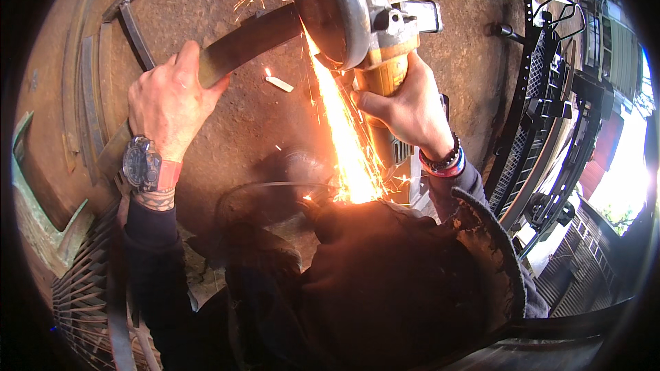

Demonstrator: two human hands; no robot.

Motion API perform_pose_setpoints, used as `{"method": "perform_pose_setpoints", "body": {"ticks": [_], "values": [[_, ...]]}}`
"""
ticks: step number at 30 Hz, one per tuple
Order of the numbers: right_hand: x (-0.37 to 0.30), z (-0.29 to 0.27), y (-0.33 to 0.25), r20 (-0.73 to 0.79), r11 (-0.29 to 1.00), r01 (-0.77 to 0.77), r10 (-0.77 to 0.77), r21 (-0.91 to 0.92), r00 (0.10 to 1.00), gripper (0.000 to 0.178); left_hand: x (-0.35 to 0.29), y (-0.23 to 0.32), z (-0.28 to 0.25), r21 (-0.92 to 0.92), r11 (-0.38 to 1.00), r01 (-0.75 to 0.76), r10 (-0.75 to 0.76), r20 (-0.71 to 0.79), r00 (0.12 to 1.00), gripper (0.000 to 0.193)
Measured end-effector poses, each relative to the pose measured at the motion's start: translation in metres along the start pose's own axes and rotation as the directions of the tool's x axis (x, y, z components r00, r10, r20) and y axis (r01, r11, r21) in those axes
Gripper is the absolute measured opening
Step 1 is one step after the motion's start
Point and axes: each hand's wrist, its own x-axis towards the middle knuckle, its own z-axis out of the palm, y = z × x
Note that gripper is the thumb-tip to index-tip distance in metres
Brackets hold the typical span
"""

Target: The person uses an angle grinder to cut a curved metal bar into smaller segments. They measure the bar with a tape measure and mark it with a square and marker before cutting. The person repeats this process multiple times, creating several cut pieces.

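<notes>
My right hand is wrapped round the yellow body of an angle grinder. Its disc sits under a grey metal guard and meets the far end of a dark flat metal bar. The near end of that bar is in my left hand, with the fingers closed over it and partly hidden. From the contact, a bright stream of sparks pours down toward my dark clothing, hiding part of the grinder's lower body.
Long metal strips lie at the left, near a T-shaped metal piece. A small white piece is on the brown ground. Black metal frames with mesh stand to the right. Thin rods fan out at lower left.
</notes>
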Motion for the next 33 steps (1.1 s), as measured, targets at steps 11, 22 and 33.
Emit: {"method": "perform_pose_setpoints", "body": {"ticks": [11,22,33], "values": [[-0.011,-0.002,0.004,-0.007,0.998,0.015,-0.015,-0.067,1.0,0.054,0.0,-0.001,0.001,-0.01,1.0,-0.002,0.002,0.0,1.0,0.044],[-0.01,-0.003,0.002,0.035,0.998,-0.03,0.033,-0.063,0.999,0.058,0.0,0.0,0.002,0.008,1.0,0.003,-0.003,0.003,1.0,0.043],[0.002,-0.003,0.0,0.01,0.995,0.016,-0.015,-0.097,1.0,0.055,0.001,-0.003,0.006,-0.019,1.0,-0.014,0.014,-0.006,1.0,0.044]]}}
